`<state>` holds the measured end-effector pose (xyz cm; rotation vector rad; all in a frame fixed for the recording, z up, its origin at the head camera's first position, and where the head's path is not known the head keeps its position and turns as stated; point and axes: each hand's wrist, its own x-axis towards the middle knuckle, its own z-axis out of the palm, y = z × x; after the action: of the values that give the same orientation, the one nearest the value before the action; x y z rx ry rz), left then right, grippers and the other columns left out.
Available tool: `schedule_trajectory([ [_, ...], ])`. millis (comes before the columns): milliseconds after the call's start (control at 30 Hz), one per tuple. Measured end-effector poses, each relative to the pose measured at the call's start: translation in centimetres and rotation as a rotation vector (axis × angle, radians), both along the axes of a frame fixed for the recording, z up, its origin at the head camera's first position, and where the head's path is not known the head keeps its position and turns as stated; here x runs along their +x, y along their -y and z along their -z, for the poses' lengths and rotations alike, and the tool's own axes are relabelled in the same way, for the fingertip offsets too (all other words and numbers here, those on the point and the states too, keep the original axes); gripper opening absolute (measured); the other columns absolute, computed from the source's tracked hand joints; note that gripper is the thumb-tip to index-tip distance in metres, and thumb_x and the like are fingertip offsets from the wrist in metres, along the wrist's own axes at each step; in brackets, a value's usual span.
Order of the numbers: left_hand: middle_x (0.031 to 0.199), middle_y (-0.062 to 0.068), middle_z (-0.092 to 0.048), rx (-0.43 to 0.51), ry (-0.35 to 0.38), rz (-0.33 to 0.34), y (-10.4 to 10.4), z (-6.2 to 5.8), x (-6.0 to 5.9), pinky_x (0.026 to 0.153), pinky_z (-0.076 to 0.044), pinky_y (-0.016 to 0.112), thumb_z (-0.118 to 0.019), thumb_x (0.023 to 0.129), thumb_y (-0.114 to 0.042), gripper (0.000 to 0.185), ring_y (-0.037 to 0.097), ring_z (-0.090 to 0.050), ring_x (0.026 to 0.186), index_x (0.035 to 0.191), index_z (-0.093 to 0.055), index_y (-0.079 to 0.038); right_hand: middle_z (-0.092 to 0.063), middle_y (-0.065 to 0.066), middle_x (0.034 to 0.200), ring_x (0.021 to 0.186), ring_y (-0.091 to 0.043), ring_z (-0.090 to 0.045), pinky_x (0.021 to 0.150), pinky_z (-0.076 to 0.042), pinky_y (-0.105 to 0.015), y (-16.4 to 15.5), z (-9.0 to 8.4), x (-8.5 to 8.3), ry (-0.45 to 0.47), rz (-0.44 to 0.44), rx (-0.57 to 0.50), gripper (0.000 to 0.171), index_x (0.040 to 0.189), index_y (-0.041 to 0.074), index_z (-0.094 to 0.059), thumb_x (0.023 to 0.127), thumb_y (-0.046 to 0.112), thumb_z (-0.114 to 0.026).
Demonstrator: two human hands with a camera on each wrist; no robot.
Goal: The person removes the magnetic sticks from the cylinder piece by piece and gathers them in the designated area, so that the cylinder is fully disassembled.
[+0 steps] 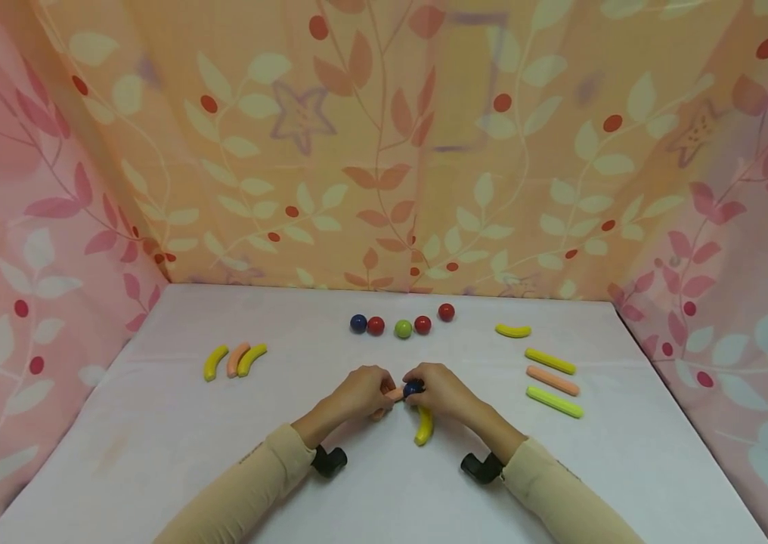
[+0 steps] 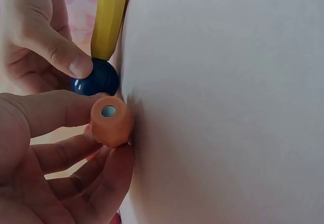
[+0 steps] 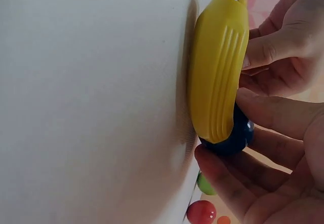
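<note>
Two hands meeting, left hand point(image 1: 361, 392) pinching orange stick point(image 2: 111, 121), right hand point(image 1: 440, 390) gripping blue ball point(image 3: 232, 137), five balls point(image 1: 402, 328) behind

On the tabletop point(image 1: 153, 453) the two hands meet at centre — left hand point(image 1: 357, 393) at 9 o'clock of the ball point(image 1: 413, 388), right hand point(image 1: 441, 391) at 3. A row of balls point(image 1: 402, 326) lies at 12 — three curved sticks point(image 1: 234, 360) at 10, straight sticks point(image 1: 552, 381) at 3.

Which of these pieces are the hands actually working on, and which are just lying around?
In hand:
left hand holding the orange stick
right hand holding the blue ball
yellow curved piece at the ball

Lying about:
row of balls
three curved pieces
sticks on the right
</note>
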<state>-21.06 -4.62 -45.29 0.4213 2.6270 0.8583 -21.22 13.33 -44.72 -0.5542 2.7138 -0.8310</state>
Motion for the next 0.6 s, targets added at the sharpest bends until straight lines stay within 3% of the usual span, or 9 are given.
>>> schedule_trajectory([
  [300, 0.071, 0.001, -0.059, 0.023, 0.033, -0.029, -0.3, 0.0, 0.2, 0.052, -0.042, 0.021, -0.075, 0.085, -0.016, 0.015, 0.012, -0.054, 0.057, 0.094, -0.070, -0.005, -0.069, -0.011, 0.104, 0.096, -0.021, -0.062, 0.091, -0.054, -0.043, -0.1, -0.1, 0.5, -0.025, -0.012, 0.011, 0.031, 0.111, 0.001, -0.070, 0.082, 0.011, -0.077],
  [500, 0.071, 0.001, -0.059, -0.012, -0.026, -0.101, 0.2, 0.1, -0.1, 0.056, -0.043, 0.025, -0.072, 0.088, -0.027, 0.020, 0.015, -0.053, 0.064, 0.087, -0.070, -0.007, -0.069, -0.010, 0.104, 0.095, -0.020, -0.060, 0.090, -0.054, -0.043, -0.1, 0.0, 0.5, -0.005, -0.008, 0.012, 0.031, 0.112, 0.002, -0.071, 0.083, 0.012, -0.076],
  [600, 0.065, 0.001, -0.059, 0.000, -0.038, -0.138, 0.9, 0.0, -0.4, 0.054, -0.042, 0.025, -0.068, 0.091, -0.033, 0.026, 0.015, -0.055, 0.059, 0.086, -0.069, -0.007, -0.069, -0.009, 0.104, 0.096, -0.020, -0.060, 0.091, -0.053, -0.043, -0.1, 0.0, 0.6, 0.002, -0.005, 0.022, 0.030, 0.112, 0.003, -0.071, 0.084, 0.012, -0.076],
])
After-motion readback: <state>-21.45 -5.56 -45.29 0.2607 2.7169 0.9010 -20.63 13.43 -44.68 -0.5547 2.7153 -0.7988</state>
